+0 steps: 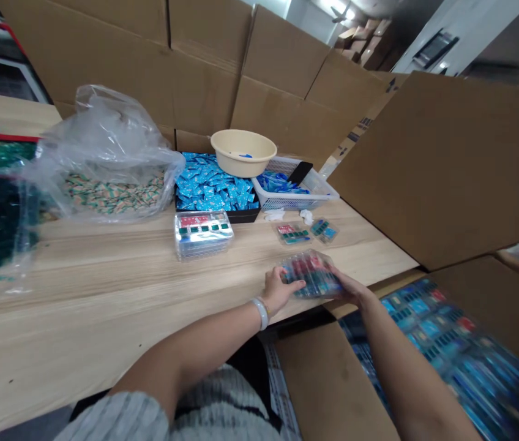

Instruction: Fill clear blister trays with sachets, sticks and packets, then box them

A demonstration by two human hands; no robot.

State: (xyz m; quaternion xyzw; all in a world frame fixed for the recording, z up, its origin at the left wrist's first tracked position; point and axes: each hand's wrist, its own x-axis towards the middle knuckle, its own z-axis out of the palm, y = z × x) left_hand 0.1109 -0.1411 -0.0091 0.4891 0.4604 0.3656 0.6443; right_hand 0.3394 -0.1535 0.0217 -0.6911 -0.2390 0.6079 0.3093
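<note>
Both my hands grip a stack of clear plastic packs (311, 274) with red and teal contents, at the near right edge of the wooden table (103, 288). My left hand (278, 289), with a white wristband, is closed on the stack's left side. On the stack's right side, my right hand (349, 286) is also closed. The stack is blurred by motion. Another stack of the same clear packs (202, 233) stands farther back at the middle of the table. Two loose packs (292, 233) (324, 229) lie behind my hands.
An open cardboard carton (452, 343) below the table's right edge holds several blue packs. At the back are a black tray of blue sachets (211, 187), a beige bowl (243, 152), a white basket (294, 184) and a clear bag of sachets (108, 165). Cardboard boxes (223, 61) wall in the table.
</note>
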